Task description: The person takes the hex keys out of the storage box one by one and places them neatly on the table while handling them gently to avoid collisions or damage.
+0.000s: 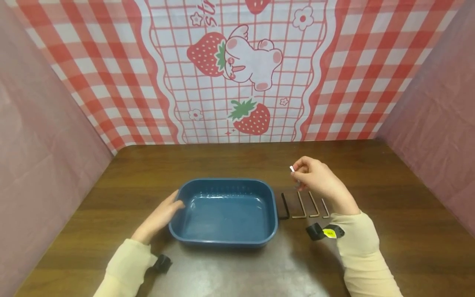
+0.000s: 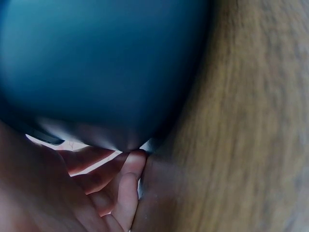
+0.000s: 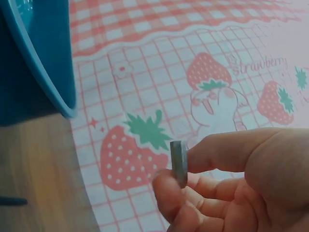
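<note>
A deep blue rectangular basin (image 1: 222,241) stands on the wooden table. My left hand (image 1: 159,214) grips its left wall, thumb over the rim and fingers outside; in the left wrist view those fingers (image 2: 128,193) are low against the wall. Right of the basin, raised above the table, my right hand (image 1: 315,177) pinches a short silver hexagonal metal rod (image 3: 179,162) between thumb and fingers. The fingers hide part of the rod, so its full shape cannot be told. Below that hand lie several L-shaped hex keys in a row, among them a black one (image 1: 285,205).
The brown table (image 1: 122,185) reaches back to a red and white strawberry-print cloth (image 1: 237,74). Pink cloth (image 1: 41,136) hangs at the left, with more pink cloth (image 1: 426,115) at the right. A black wrist camera (image 1: 314,232) sits near the hex keys.
</note>
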The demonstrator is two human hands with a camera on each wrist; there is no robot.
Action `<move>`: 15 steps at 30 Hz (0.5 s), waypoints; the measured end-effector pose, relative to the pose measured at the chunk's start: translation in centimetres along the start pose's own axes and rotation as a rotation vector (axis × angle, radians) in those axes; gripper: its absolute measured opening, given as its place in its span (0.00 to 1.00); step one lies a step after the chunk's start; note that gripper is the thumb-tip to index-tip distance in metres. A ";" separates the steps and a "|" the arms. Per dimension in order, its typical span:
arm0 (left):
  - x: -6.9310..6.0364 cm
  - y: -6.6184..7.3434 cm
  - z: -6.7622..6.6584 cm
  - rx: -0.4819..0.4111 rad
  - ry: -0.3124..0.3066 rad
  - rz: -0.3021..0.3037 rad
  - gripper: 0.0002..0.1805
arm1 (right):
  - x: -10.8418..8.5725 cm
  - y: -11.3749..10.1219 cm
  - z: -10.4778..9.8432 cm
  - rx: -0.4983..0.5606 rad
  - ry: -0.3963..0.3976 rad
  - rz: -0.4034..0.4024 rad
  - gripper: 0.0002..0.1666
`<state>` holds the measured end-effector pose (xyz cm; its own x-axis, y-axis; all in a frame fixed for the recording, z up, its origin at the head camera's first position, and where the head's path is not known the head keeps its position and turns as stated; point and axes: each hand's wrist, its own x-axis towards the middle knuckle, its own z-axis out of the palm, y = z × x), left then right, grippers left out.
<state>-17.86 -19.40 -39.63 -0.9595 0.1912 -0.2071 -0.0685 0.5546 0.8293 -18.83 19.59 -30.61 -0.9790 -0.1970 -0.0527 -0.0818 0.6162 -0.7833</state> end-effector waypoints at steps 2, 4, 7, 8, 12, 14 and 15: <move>0.0 0.0 0.1 -0.003 -0.003 0.001 0.35 | -0.1 0.3 -0.4 -0.024 0.001 0.004 0.17; 0.0 0.0 0.2 -0.002 -0.007 0.002 0.35 | -0.2 0.7 -0.8 -0.045 0.010 0.008 0.17; 0.0 0.0 0.2 0.000 -0.007 -0.001 0.35 | -0.4 1.4 -1.5 -0.038 0.013 0.023 0.17; 0.1 0.0 0.3 -0.003 -0.006 -0.002 0.35 | -0.5 1.5 -1.7 -0.034 0.010 0.028 0.17; 0.3 0.0 0.4 -0.012 -0.002 -0.002 0.34 | -0.8 2.0 -2.4 -0.061 -0.028 0.038 0.19; 0.4 0.0 0.4 -0.013 -0.001 0.003 0.34 | -1.0 2.2 -2.9 -0.087 -0.041 0.038 0.20; 0.4 0.0 0.4 -0.012 -0.001 0.005 0.34 | -1.0 2.3 -3.1 -0.095 -0.045 0.038 0.20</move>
<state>-18.17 -18.99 -39.95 -0.9596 0.1945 -0.2035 -0.0672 0.5439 0.8364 -18.57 23.54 -30.43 -0.9725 -0.2048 -0.1111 -0.0640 0.6934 -0.7177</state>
